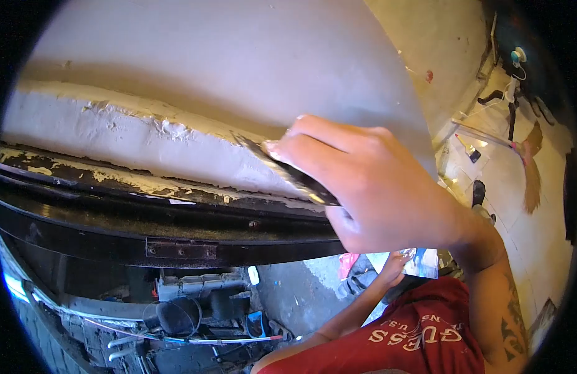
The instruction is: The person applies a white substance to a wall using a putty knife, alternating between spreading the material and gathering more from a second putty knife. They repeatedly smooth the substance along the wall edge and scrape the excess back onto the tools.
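Right hand [376,187] grips scraper [299,179] — blade half hidden; left hand [393,267] holds shiny sheet [424,262].

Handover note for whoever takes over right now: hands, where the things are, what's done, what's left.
Right hand: gripping the putty knife, blade pressed against the wall ledge.
Left hand: low by the chest, holding a shiny plate.
Done: white filler lies along the ledge, with rough ridges left of the blade.
Left: probably smoothing those ridges. The filler splashes on the dark rail below look uncleaned.
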Available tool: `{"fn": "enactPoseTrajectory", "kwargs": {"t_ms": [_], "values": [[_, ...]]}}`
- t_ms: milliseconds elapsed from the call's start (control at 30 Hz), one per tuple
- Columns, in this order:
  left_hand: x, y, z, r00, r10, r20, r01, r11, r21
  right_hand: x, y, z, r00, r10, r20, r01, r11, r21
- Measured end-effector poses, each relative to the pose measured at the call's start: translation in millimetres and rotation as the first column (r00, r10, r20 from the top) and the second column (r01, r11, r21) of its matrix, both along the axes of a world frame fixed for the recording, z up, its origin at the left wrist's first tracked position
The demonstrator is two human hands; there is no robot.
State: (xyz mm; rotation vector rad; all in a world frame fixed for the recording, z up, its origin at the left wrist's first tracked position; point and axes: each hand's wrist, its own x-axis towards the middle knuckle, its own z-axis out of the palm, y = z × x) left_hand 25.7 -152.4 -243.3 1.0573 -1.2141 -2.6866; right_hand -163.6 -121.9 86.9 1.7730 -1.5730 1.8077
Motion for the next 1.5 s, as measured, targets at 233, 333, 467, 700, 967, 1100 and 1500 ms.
{"fn": "enactPoseTrajectory", "kwargs": {"t_ms": [233, 333, 467, 700, 967, 1100, 1500], "values": [[-1.1, 1.8, 0.2, 0.998, 0.059, 0.004, -0.06, 0.998, 0.022, -7.9, 14.0, 7.0, 0.996, 0.009, 0.094, 0.006, 0.987, -0.158], [-3.0, 2.5, -0.2, 0.998, 0.055, -0.03, -0.054, 0.998, 0.037, -11.0, 12.3, 37.9, 0.997, -0.077, -0.002, 0.076, 0.984, -0.163], [-6.5, 5.0, 10.0, 0.996, 0.059, -0.071, -0.055, 0.997, 0.061, -7.1, -2.7, 60.6, 0.989, -0.117, -0.095, 0.107, 0.988, -0.107], [2.0, 4.3, -1.1, 0.993, 0.036, -0.111, -0.028, 0.997, 0.069, -4.0, -17.0, 59.3, 0.98, -0.134, -0.146, 0.122, 0.989, -0.089], [2.5, -1.0, -1.3, 0.994, 0.007, -0.111, 0.0, 0.998, 0.06, -1.3, -9.6, 42.6, 0.974, -0.136, -0.181, 0.124, 0.989, -0.078], [-2.2, -1.0, 9.4, 0.997, 0.022, -0.071, -0.019, 0.999, 0.05, 1.2, -5.1, 32.3, 0.985, -0.085, -0.149, 0.08, 0.996, -0.039], [-7.7, -1.1, -10.6, 1.0, -0.024, 0.012, 0.023, 0.999, 0.046, 0.0, 3.2, 2.2, 0.99, 0.031, -0.138, -0.015, 0.993, 0.115]]}}
